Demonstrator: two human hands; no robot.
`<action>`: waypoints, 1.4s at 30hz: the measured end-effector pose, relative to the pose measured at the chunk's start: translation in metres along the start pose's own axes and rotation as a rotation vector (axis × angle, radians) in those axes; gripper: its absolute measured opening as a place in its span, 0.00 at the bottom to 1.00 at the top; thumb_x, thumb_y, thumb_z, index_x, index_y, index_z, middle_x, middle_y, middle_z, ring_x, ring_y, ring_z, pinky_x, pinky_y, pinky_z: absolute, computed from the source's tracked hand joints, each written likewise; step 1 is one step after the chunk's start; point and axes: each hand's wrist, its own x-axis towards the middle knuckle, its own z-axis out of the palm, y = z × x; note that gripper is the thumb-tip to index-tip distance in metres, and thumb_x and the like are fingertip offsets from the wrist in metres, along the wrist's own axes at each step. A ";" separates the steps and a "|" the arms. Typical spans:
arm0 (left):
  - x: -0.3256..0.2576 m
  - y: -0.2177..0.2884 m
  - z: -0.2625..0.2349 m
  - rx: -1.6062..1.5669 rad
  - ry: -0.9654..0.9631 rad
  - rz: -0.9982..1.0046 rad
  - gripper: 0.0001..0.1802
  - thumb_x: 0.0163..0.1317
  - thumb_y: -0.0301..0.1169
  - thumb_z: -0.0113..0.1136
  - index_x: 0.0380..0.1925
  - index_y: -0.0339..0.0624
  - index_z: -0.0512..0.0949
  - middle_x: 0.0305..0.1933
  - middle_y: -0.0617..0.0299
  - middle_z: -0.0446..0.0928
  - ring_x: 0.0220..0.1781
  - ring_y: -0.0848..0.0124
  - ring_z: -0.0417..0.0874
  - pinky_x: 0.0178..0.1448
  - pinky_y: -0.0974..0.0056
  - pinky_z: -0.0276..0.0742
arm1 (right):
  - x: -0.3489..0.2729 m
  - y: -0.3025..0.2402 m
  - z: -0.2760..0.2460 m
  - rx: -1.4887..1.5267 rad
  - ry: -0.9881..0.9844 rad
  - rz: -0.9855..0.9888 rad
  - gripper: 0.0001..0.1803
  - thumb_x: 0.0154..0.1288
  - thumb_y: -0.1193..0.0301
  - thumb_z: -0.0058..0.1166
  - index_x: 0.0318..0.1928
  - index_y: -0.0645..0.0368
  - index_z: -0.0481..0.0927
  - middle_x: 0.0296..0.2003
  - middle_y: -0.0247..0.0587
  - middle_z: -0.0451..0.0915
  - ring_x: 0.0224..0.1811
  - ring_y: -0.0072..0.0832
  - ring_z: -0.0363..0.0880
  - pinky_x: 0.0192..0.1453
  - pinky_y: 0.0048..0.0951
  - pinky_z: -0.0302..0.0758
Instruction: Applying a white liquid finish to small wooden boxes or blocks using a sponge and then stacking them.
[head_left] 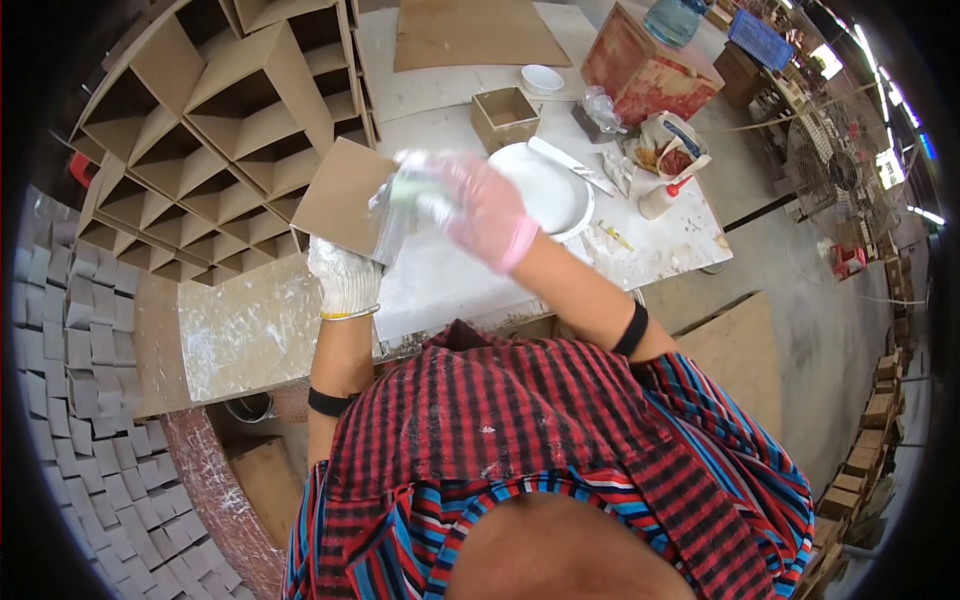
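A brown board box (343, 197) is held by my left hand (343, 275), in a white knit glove, its fingers closed at the box's lower edge. One side of the box looks whitish and shiny. Close beside that side is my right hand (478, 200), in a pink and white glove. It is smeared by motion, and something pale green and grey shows at its blurred fingers. A shallow white dish (548, 215) of white stuff lies just beyond the right hand. A pale flat blade (572, 166) rests across its rim.
Stacked open brown boxes (255, 90) rise at the back left. Farther right are a small open box (505, 118), a white bowl (542, 79), a red-stained block (650, 65), a red-tipped bottle (662, 199) and a bag (672, 143). Grey-white pieces (95, 390) are stacked at the left.
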 end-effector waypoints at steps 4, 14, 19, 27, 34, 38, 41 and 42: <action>-0.001 0.015 0.011 -0.559 0.084 -0.167 0.18 0.65 0.37 0.44 0.49 0.36 0.68 0.47 0.52 0.74 0.45 0.59 0.78 0.51 0.57 0.77 | -0.002 -0.002 -0.005 0.116 0.114 -0.070 0.17 0.56 0.72 0.56 0.48 0.46 0.77 0.41 0.39 0.77 0.41 0.39 0.74 0.49 0.35 0.71; 0.003 0.001 -0.007 0.007 -0.018 -0.054 0.15 0.53 0.34 0.61 0.38 0.37 0.77 0.39 0.58 0.79 0.41 0.67 0.80 0.43 0.65 0.74 | 0.011 0.005 -0.030 0.155 -0.057 -0.050 0.20 0.52 0.77 0.59 0.49 0.55 0.77 0.50 0.36 0.75 0.47 0.33 0.74 0.53 0.28 0.70; 0.003 0.014 -0.004 0.873 -0.190 0.308 0.20 0.53 0.33 0.61 0.45 0.38 0.74 0.45 0.56 0.77 0.45 0.65 0.79 0.47 0.64 0.74 | 0.004 0.007 -0.023 0.209 -0.166 -0.171 0.25 0.52 0.76 0.58 0.54 0.52 0.73 0.47 0.35 0.77 0.46 0.35 0.74 0.50 0.31 0.71; -0.007 -0.031 -0.033 -0.830 -0.171 -0.423 0.21 0.65 0.39 0.40 0.53 0.38 0.67 0.51 0.52 0.72 0.50 0.59 0.75 0.55 0.58 0.73 | 0.023 0.006 -0.016 0.303 -0.176 -0.201 0.27 0.52 0.75 0.57 0.55 0.45 0.72 0.44 0.38 0.75 0.46 0.38 0.74 0.52 0.34 0.72; -0.006 -0.005 -0.009 -0.011 -0.210 -0.219 0.21 0.60 0.27 0.47 0.55 0.38 0.65 0.49 0.56 0.71 0.46 0.67 0.75 0.50 0.63 0.75 | 0.035 0.012 -0.015 0.205 -0.071 -0.213 0.26 0.53 0.73 0.57 0.55 0.44 0.73 0.44 0.33 0.77 0.44 0.35 0.75 0.51 0.31 0.72; -0.004 -0.034 -0.020 0.103 -0.153 -0.241 0.23 0.53 0.22 0.57 0.51 0.39 0.69 0.43 0.61 0.74 0.44 0.72 0.75 0.45 0.69 0.74 | 0.057 0.022 -0.011 0.164 -0.180 -0.283 0.21 0.56 0.70 0.55 0.53 0.46 0.75 0.48 0.33 0.76 0.48 0.33 0.74 0.54 0.30 0.71; 0.002 -0.027 -0.020 0.292 -0.358 -0.077 0.19 0.56 0.26 0.58 0.49 0.39 0.70 0.40 0.62 0.75 0.42 0.72 0.76 0.43 0.68 0.75 | 0.021 -0.007 -0.015 0.100 -0.327 -0.366 0.20 0.56 0.71 0.55 0.51 0.47 0.76 0.53 0.33 0.74 0.51 0.30 0.73 0.56 0.29 0.70; 0.003 -0.021 -0.019 0.357 -0.426 -0.024 0.18 0.57 0.27 0.58 0.48 0.39 0.70 0.39 0.62 0.75 0.41 0.73 0.76 0.42 0.67 0.76 | 0.021 -0.004 -0.012 0.129 -0.307 -0.358 0.20 0.55 0.71 0.55 0.51 0.47 0.75 0.52 0.33 0.74 0.50 0.31 0.74 0.56 0.29 0.70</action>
